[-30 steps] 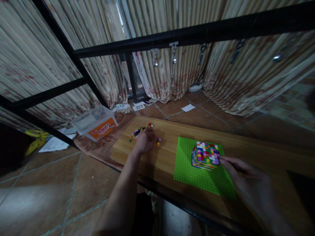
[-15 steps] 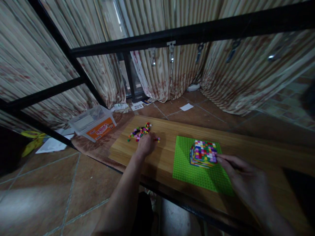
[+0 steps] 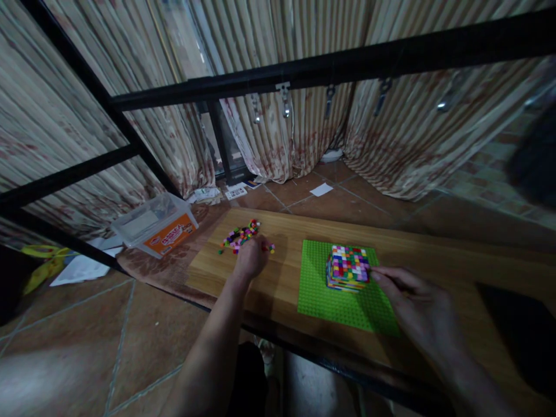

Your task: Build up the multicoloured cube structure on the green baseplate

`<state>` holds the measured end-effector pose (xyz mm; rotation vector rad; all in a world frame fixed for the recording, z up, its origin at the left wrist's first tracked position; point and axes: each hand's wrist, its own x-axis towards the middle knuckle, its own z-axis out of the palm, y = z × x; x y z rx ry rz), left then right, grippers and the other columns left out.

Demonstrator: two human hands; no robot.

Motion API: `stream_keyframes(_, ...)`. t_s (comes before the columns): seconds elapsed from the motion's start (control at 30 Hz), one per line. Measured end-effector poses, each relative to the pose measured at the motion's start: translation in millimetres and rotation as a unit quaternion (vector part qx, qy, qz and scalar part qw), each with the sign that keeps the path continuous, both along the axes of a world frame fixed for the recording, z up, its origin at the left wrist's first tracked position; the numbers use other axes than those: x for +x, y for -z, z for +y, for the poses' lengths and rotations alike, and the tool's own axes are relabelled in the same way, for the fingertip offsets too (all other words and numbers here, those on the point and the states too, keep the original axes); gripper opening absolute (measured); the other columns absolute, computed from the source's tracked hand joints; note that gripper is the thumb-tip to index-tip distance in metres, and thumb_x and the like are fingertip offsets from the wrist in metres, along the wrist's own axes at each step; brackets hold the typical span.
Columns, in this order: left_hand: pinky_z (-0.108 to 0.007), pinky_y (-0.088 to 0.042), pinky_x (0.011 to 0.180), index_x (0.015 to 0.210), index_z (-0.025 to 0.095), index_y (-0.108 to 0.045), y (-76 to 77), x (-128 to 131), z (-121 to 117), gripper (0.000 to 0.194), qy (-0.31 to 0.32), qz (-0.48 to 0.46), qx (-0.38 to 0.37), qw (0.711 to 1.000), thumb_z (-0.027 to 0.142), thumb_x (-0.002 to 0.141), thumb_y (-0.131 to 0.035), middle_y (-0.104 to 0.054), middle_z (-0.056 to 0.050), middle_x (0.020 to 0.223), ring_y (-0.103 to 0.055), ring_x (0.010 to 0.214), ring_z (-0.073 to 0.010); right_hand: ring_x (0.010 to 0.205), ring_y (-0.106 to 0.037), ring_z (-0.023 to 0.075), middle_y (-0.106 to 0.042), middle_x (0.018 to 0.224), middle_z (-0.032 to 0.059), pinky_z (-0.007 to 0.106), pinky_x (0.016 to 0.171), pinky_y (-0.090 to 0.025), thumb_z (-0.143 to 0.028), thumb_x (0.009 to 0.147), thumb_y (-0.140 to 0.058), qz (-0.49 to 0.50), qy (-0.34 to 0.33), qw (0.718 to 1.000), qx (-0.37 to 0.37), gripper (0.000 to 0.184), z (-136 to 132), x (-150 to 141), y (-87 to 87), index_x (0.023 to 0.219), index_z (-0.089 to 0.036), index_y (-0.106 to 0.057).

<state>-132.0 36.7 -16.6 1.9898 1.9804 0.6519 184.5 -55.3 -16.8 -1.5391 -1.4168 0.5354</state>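
My left hand rests knuckles-up on the wooden board, right beside a scatter of small coloured bricks; its fingers are curled under and hidden, so I cannot see whether it holds one. A multicoloured brick block stands on a green baseplate. My right hand touches the block's right side with its fingertips, fingers loosely bent.
A clear plastic box with an orange label sits on the floor at the left. Black metal frame bars cross overhead and to the left. Striped curtains hang behind. Papers lie on the tiled floor.
My left hand has drawn back slightly toward me from the brick pile. My right hand stays at the block. The camera view has shifted a little.
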Motion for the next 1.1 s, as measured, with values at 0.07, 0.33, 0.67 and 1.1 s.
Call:
stream_keyframes(0.07,-0.027,-0.048,0.070,0.082,0.016,-0.066,-6.0,-0.1,0.4,0.012,0.006,-0.028,0.007,1.000,0.013,0.075,-0.056,-0.069,-0.007,0.078,-0.065,0.075,-0.0182,0.078,-0.067,0.0197,-0.075,0.087,0.0024,0.031,0.070,-0.050,-0.047,0.079,-0.066,0.014,-0.002,1.000,0.010,0.024,-0.1,-1.0,-3.3,0.085,-0.026,-0.075)
stream_keyframes(0.33,-0.026,-0.052,0.074,0.093,0.017,-0.065,-36.1,63.0,-38.9,0.017,0.153,-0.382,0.070,0.909,0.021,0.076,-0.066,-0.070,-0.005,0.091,-0.066,0.079,-0.0148,0.075,-0.064,0.0167,-0.072,0.084,0.0015,0.029,0.068,-0.048,-0.038,0.082,-0.067,0.082,0.004,0.994,0.073,0.015,-5.5,-7.9,-21.3,0.088,-0.025,-0.074)
stream_keyframes(0.67,-0.026,-0.053,0.083,0.124,0.024,-0.058,-44.3,131.4,-82.3,0.041,0.283,-0.324,0.091,0.898,0.014,0.084,-0.060,-0.071,-0.003,0.102,-0.065,0.086,-0.0121,0.078,-0.062,0.0145,-0.072,0.088,0.0004,0.028,0.073,-0.048,-0.031,0.082,-0.068,0.153,-0.137,0.978,0.031,0.019,-26.4,-17.8,-35.0,0.100,-0.027,-0.072)
stream_keyframes(1.1,-0.029,-0.052,0.087,0.138,0.025,-0.044,-43.1,159.8,-89.0,0.053,0.278,-0.278,0.096,0.914,0.016,0.087,-0.054,-0.070,-0.004,0.108,-0.064,0.088,-0.0130,0.058,-0.055,0.0114,-0.069,0.069,-0.0004,0.025,0.058,-0.044,-0.033,0.071,-0.075,0.322,-0.063,0.945,-0.009,0.013,-19.0,-20.6,-36.5,0.075,-0.022,-0.072)
